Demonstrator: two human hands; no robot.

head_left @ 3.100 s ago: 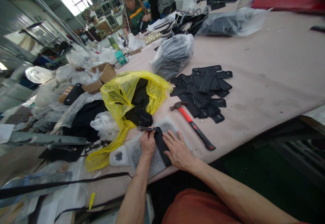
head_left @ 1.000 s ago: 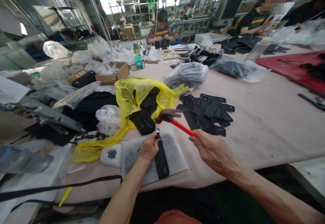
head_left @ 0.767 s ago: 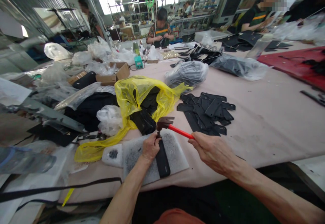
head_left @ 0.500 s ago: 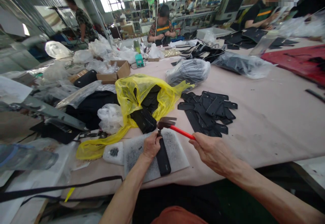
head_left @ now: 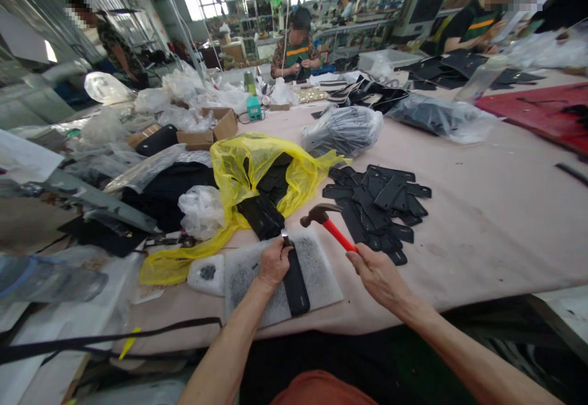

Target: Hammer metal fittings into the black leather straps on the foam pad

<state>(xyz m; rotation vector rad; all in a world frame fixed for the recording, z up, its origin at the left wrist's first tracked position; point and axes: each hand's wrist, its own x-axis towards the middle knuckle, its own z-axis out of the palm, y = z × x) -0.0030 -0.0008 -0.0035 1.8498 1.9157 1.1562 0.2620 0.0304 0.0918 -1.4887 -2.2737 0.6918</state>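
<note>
A black strip-shaped piece [head_left: 297, 282] lies on a scuffed pale board [head_left: 324, 264] at the table's front edge. Over the strip's far end, my left hand [head_left: 274, 262] is closed around a short metal punch [head_left: 285, 236], whose shiny top sticks up above the fingers. My right hand [head_left: 377, 270] grips the red handle of a claw hammer [head_left: 339, 234]. The hammer's head is raised to the right of the punch, apart from it. Beyond the hammer lies a heap of similar black pieces [head_left: 383, 200].
An open yellow bag [head_left: 248, 147] with black pieces inside stands behind the board. A small white block [head_left: 206, 275] sits to its left. Farther back are a grey plastic-wrapped bundle [head_left: 342, 129], a cardboard box [head_left: 223, 128] and several people.
The hammer has moved off the punch, up and to the right, with my right hand. My left hand has hardly moved. A person at the back left has shifted left.
</note>
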